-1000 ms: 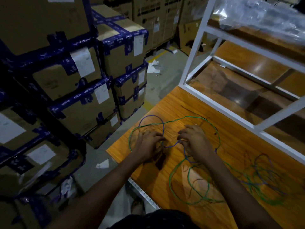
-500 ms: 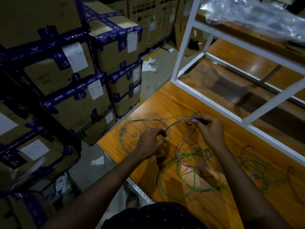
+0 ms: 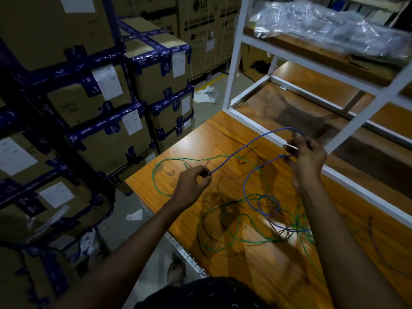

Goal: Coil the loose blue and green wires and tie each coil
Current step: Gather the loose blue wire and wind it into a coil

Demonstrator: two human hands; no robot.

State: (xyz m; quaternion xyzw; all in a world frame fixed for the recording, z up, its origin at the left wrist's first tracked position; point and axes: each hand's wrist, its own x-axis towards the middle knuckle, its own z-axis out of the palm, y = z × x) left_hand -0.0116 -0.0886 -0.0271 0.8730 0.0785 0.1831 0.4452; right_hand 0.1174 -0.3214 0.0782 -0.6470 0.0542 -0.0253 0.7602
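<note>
Fingertips [image 3: 204, 175] of my left hand [image 3: 192, 182] are pinched on the blue wire [image 3: 243, 148] just left of the frame's centre, and what looks like its free end stops right at that pinch. My right hand [image 3: 310, 157], higher and to the right of centre, is curled around the same wire, holding a small bend of it above my knuckles.

Between the two grips the blue wire hangs clear of the table [image 3: 223, 134]. Its long axis runs on a diagonal from my left pinch at lower left up to my right hand at upper right, with the end pointing down and left. From the right hand the slack drops toward the lower middle of the frame, makes a round loop, and runs into the tangle it shares with the green wire [image 3: 156, 175]. I cannot tell which strand crosses over which in there.

So the wire left to gather lies below and to the right, nearer my right hand than my left. I judge the left pinch should act as the anchor while the right hand draws slack up and lays turns toward it.

The green wire lies flat on the table. One wide loop sits left of my left hand, and the rest sprawls across the lower centre, uncoiled.
</note>
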